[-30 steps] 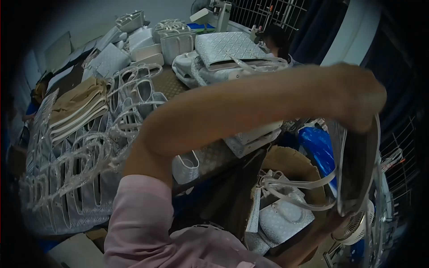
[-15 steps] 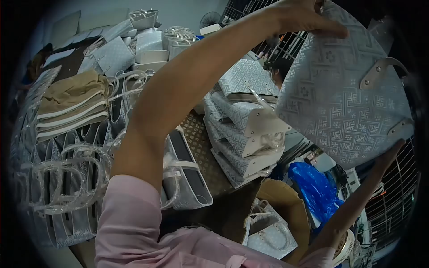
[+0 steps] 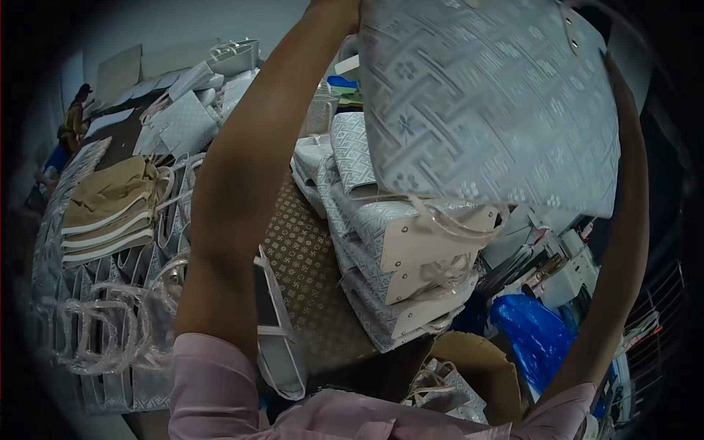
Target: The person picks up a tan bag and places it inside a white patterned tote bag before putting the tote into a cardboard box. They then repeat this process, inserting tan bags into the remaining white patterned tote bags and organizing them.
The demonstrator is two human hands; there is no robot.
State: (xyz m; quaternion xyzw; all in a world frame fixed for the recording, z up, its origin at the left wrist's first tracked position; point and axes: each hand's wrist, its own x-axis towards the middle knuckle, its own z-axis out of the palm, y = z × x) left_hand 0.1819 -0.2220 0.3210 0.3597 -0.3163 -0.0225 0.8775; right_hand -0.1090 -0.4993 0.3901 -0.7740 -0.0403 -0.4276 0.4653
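You seem to be at holding up the silver, geometric-patterned, flat-sided bag (image 3: 491,117) before stacked silver-and-cream bags (image 3: 407,253), and moving it needs steady support, but I cannot tell your hidden hands' grip.

Dim, cool light leaves the left arm (image 3: 238,176) in shadow. Small highlights glint on the blue plastic (image 3: 534,334). The silver bag (image 3: 491,110) looks slightly blurred. Wide-angle distortion bends the edges, and black vignetting swallows all 4 corners.
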